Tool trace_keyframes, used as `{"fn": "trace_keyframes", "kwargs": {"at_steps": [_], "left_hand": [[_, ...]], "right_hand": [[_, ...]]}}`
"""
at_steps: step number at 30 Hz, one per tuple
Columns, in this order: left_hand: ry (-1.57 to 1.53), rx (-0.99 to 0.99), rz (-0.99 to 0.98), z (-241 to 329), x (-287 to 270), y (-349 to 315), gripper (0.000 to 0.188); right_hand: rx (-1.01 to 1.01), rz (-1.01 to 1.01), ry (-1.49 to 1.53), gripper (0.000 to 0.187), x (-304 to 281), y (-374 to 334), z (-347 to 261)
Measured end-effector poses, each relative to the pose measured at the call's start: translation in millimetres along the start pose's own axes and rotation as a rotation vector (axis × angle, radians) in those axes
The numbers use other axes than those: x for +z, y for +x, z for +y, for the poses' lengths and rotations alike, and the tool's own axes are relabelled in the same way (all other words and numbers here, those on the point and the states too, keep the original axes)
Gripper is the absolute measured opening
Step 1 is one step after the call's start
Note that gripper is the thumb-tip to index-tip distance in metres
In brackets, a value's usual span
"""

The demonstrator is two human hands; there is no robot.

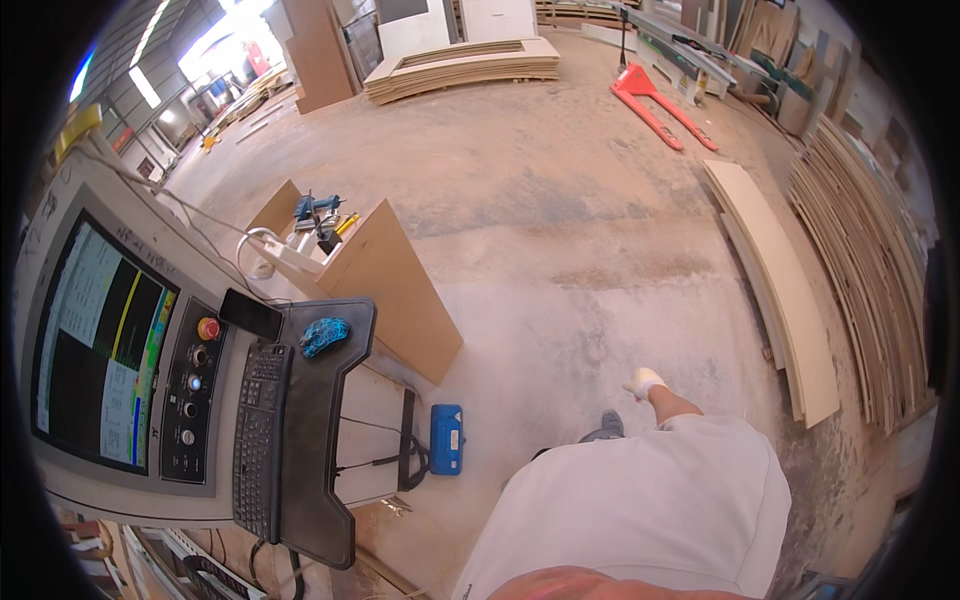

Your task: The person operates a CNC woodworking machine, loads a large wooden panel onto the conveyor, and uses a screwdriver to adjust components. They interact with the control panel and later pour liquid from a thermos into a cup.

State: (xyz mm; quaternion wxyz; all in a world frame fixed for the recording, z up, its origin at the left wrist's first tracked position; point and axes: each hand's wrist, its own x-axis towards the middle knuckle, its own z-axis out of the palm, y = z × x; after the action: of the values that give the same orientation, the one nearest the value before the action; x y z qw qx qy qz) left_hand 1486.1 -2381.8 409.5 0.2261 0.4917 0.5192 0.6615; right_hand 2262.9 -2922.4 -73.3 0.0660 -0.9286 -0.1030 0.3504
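Hand (645, 381) in view reads as the person's right, hanging over the dusty floor (540, 330) just ahead of a white shirt (640, 500). Looks pale-gloved, forearm bare. Too small in frame to tell how far open the fingers are; no object visible in its grip. Left hand is out of view, state can't be told.

Shoe (607, 424) is near the hand, left and closer to the body. Nearest stock: long pale board (775, 290), flat on the floor to the hand's right, apart from it. Stack of sheets (860, 300) stands past that, further right. Blue case (446, 440) is on the floor well left of the hand.

Further left: control console with lit screen (105, 340), red button (208, 328), and keyboard (262, 440) on a black shelf (318, 440). Blue-patterned mouse-shaped item (323, 336) sits on the shelf; dark phone-like slab (250, 315) lies by the keyboard's far end. Ahead-left of the hand, brown panel (392, 290) stands upright, tools (318, 208) behind its top edge.

Far ahead, slightly right: red pallet truck (634, 80). Far ahead-left: low pile of panels (460, 75).
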Motion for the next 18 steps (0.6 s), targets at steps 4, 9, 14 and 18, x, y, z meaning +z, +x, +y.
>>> {"fn": "trace_keyframes", "kwargs": {"at_steps": [4,9,14,18], "left_hand": [[0.209,-0.191,-0.169,-9.0,-11.6,-168.8,0.034],[0.436,-0.496,-0.669,-53.1,19.4,-349.8,0.037],[0.508,-0.380,-1.424,-100.9,197.1,-563.1,0.027],[0.628,-0.201,-1.911,-45.8,350.0,-707.0,0.040]], "right_hand": [[-0.363,0.030,0.156,0.037,-44.3,33.3,-111.5],[-0.587,-0.157,0.542,0.018,-85.4,43.2,-144.5],[-0.358,-0.517,1.374,0.010,-88.9,68.7,-59.1],[-0.374,-0.595,1.631,0.009,-113.1,96.1,65.4]]}}
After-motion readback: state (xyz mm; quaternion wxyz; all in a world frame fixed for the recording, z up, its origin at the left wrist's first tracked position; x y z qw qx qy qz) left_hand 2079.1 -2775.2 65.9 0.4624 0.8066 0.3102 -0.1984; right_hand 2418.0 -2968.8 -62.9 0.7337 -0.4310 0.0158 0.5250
